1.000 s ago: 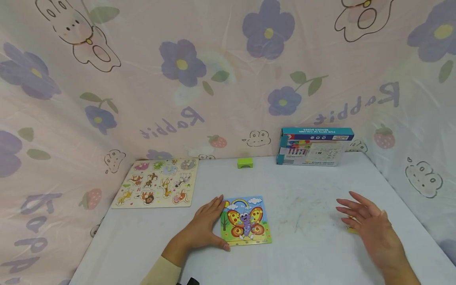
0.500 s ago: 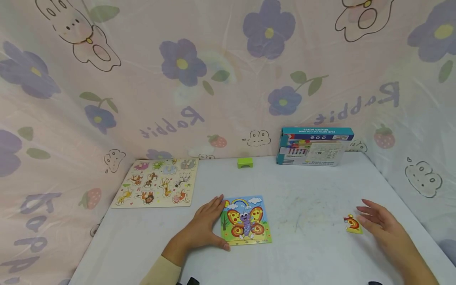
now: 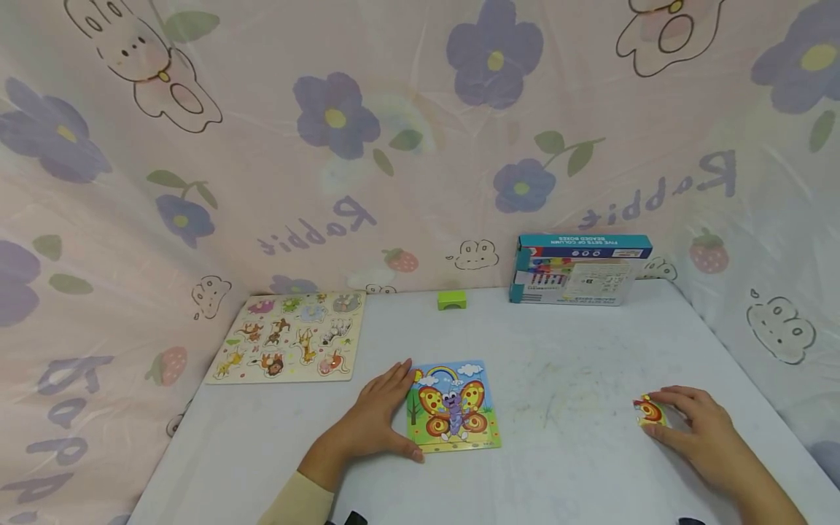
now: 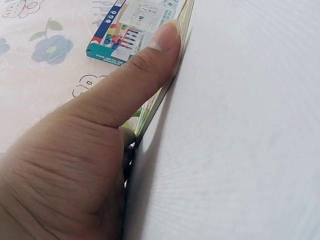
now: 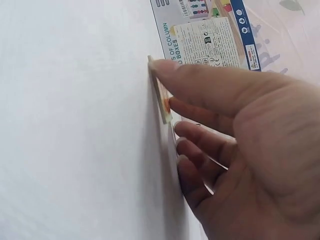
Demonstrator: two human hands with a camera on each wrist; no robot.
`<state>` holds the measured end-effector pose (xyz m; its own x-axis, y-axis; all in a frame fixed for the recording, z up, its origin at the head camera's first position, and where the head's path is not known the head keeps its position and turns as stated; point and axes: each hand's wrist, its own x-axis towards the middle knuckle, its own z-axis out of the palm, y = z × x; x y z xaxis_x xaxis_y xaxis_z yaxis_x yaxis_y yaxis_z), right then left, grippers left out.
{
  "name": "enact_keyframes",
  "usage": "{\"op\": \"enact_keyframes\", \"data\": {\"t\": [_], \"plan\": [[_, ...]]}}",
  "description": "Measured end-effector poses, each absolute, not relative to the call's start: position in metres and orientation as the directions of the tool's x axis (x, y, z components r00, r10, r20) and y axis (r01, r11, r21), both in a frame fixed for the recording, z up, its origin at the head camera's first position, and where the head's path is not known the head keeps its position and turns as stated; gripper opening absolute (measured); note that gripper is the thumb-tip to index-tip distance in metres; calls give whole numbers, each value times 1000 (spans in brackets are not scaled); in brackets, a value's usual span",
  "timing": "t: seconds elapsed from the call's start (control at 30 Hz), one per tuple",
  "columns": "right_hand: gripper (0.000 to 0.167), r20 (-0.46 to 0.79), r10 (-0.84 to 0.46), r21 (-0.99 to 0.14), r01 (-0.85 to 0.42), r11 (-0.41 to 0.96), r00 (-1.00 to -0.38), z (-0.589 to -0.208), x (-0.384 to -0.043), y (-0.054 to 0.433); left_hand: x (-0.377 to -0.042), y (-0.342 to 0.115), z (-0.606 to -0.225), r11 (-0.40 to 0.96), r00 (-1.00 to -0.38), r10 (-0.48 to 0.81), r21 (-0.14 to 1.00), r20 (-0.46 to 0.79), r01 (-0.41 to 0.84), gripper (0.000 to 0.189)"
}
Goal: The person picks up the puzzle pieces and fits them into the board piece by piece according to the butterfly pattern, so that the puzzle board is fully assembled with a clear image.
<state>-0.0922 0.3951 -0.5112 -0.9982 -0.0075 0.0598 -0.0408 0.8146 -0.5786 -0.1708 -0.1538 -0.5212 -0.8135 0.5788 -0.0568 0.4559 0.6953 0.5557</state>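
A square butterfly jigsaw puzzle (image 3: 453, 408) lies flat on the white table, mostly filled with its picture. My left hand (image 3: 372, 421) rests along its left side, fingers extended by the upper left edge and thumb at the lower left corner. In the left wrist view, the straight thumb (image 4: 155, 57) runs along the puzzle's thin edge. Over to the right, my right hand (image 3: 705, 441) pinches a small red and yellow puzzle piece (image 3: 648, 413) between thumb and index finger. The right wrist view shows this piece (image 5: 161, 95) edge-on, low over the table.
An animal peg puzzle board (image 3: 295, 339) lies at the back left. At the back edge sits a green arched block (image 3: 451, 300). The bead toy box (image 3: 577, 270) stands at the back right, before a printed cloth (image 3: 420, 146).
My right hand first drew back to the right, uncovering the puzzle piece, then came in low and took it between thumb and finger. The left hand and butterfly puzzle stayed put.
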Motion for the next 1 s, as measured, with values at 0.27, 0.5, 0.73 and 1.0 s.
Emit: {"op": "enact_keyframes", "data": {"t": [0.27,0.5,0.73,1.0], "plan": [[46,1,68,-632,52,773,-998,-503,-91,383,-171,-154,-522,689,-812,582,557,-45,463,148],[25,117,126,-752,-5,659,-985,-505,-88,360,-170,-153,-520,690,-814,579,562,-51,455,149],[24,117,112,-886,-53,461,-987,-505,-92,320,-169,-154,-519,687,-815,577,572,-56,447,149],[24,-10,2,-942,10,337,-1000,-506,-93,266,-170,-153,-519,691,-815,576,565,-55,451,149]]}}
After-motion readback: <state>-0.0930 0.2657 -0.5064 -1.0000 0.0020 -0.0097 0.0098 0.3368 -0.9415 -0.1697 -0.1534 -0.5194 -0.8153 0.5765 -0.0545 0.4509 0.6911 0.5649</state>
